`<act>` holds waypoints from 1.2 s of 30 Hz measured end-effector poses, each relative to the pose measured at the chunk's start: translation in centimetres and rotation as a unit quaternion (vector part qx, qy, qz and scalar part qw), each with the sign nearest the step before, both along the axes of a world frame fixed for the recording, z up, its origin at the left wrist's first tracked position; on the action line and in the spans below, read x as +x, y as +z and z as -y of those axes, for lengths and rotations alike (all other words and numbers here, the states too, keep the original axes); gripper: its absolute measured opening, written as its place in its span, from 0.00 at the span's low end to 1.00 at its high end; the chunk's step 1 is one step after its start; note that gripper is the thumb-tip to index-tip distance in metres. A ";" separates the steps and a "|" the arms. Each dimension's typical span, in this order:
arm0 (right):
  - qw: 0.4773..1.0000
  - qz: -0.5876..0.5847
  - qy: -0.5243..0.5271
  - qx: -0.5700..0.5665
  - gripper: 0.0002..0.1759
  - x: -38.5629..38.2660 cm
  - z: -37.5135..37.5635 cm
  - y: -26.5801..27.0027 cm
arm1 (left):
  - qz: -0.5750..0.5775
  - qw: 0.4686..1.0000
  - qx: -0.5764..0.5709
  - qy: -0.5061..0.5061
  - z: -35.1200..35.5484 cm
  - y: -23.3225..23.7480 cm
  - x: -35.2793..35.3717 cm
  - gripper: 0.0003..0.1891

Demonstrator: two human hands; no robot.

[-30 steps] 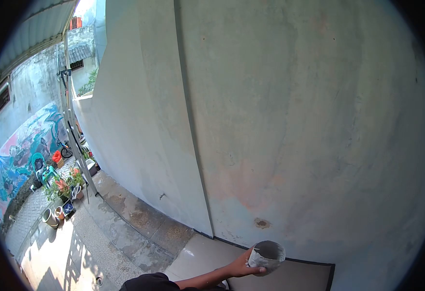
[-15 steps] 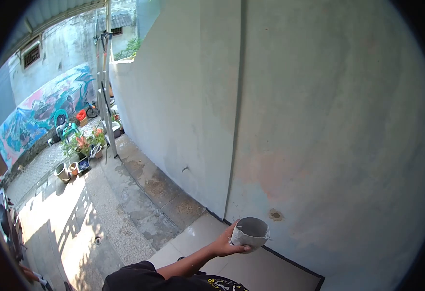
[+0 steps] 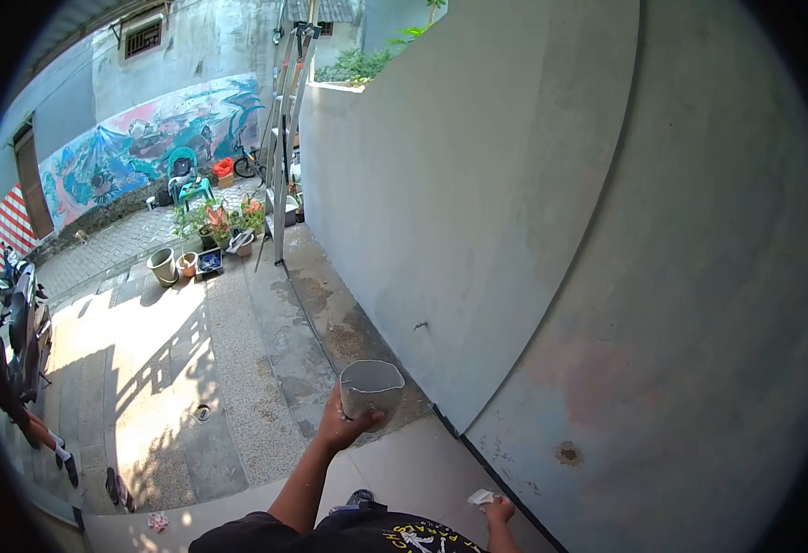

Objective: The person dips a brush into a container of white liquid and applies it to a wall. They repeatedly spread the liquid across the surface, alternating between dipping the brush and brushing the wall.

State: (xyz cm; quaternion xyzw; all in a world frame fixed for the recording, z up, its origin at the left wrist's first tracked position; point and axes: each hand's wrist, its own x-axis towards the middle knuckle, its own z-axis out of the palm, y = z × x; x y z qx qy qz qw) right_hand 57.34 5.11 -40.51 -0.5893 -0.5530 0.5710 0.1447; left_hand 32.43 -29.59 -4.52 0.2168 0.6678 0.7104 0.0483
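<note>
My left hand [image 3: 341, 429] is closed around a grey container [image 3: 372, 401] with an uneven, whitish rim, held out in front of my body. Its mouth tilts toward me, and the inside looks grey. Low by the wall, my right hand [image 3: 500, 511] is closed on a small, flat white piece [image 3: 480, 498]; its exact kind is too small to make out. The grey wall [image 3: 551, 212] beside me bears a pinkish patch [image 3: 597, 378] and a small hole [image 3: 568, 452].
An aluminium ladder [image 3: 281, 166] leans near the wall's far end. Potted plants [image 3: 219, 221] and a green bucket [image 3: 162, 267] stand by it. Motorbikes [image 3: 24, 323] and a person's leg [image 3: 49, 438] are at the left. Sandals [image 3: 118, 488] lie near the tiled step [image 3: 275, 511].
My view has turned left toward the courtyard. The left hand has carried the container away from the wall, leftward in view. My right hand with the white piece has come into sight.
</note>
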 end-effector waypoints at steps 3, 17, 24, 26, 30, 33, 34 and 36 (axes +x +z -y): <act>0.989 -0.087 -0.079 -0.092 0.13 -5.4 4.0 3.5 | -0.008 0.999 0.011 0.033 1.8 0.5 -3.6 0.37; 0.845 -0.181 -0.459 -0.206 0.12 11.3 16.6 -12.4 | 0.000 0.941 0.018 -0.337 -10.6 -0.6 -10.6 0.36; 0.870 0.221 -0.394 -0.199 0.07 20.3 30.7 -3.1 | 0.036 0.895 0.057 -0.441 -11.6 -0.3 -8.7 0.38; 0.864 0.245 -0.386 -0.212 0.06 19.9 33.2 -2.9 | 0.035 0.895 0.044 -0.443 -11.1 -0.7 -9.2 0.39; 0.864 0.222 -0.420 -0.166 0.03 17.2 33.3 -3.1 | 0.028 0.914 0.018 -0.405 -10.9 -2.0 -10.7 0.40; 0.878 0.167 -0.445 -0.048 0.03 13.8 29.9 -1.9 | 0.018 0.920 0.001 -0.391 -11.2 -2.5 -11.0 0.42; 0.890 0.147 -0.432 0.003 0.03 12.7 28.6 -0.8 | 0.022 0.919 0.011 -0.392 -11.3 -2.5 -10.7 0.42; 0.929 0.107 -0.335 0.114 0.04 12.3 26.2 1.6 | 0.031 0.912 0.008 -0.408 -11.5 -1.6 -9.7 0.42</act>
